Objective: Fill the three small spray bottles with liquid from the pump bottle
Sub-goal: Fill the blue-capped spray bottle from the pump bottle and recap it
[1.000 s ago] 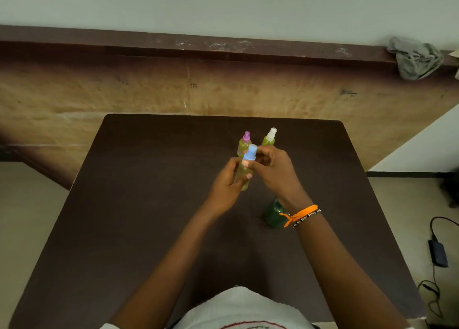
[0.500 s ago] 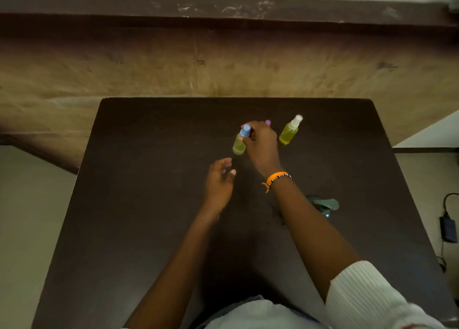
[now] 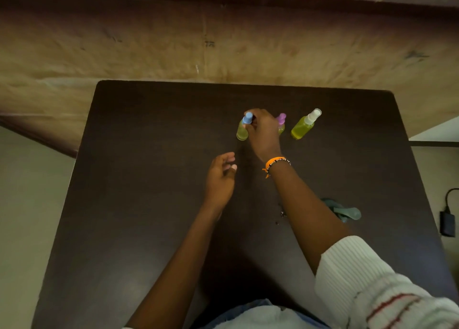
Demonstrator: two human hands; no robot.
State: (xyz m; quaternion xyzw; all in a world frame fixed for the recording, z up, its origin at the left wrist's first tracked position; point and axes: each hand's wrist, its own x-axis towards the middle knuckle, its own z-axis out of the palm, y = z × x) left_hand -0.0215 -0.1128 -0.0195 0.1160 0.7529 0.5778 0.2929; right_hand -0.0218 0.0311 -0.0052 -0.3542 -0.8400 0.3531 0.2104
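Three small spray bottles of yellow-green liquid stand in a row toward the far side of the dark table (image 3: 139, 204). My right hand (image 3: 262, 132) pinches the blue-capped bottle (image 3: 243, 129) at its cap, the leftmost of the row. The purple-capped bottle (image 3: 281, 122) is partly hidden behind that hand. The white-capped bottle (image 3: 305, 126) stands free on the right. My left hand (image 3: 220, 179) hovers nearer me with loosely curled fingers and holds nothing. The green pump bottle (image 3: 345, 212) shows partly behind my right forearm.
A brown wall and a dark ledge run beyond the table's far edge. A black charger with a cable (image 3: 447, 223) lies on the floor at the right. Small dark specks (image 3: 280, 216) mark the table beside my right forearm.
Both hands held the blue-capped bottle in the air a second ago. My right hand has set it down left of the purple-capped bottle, and my left hand has let go and drawn back.
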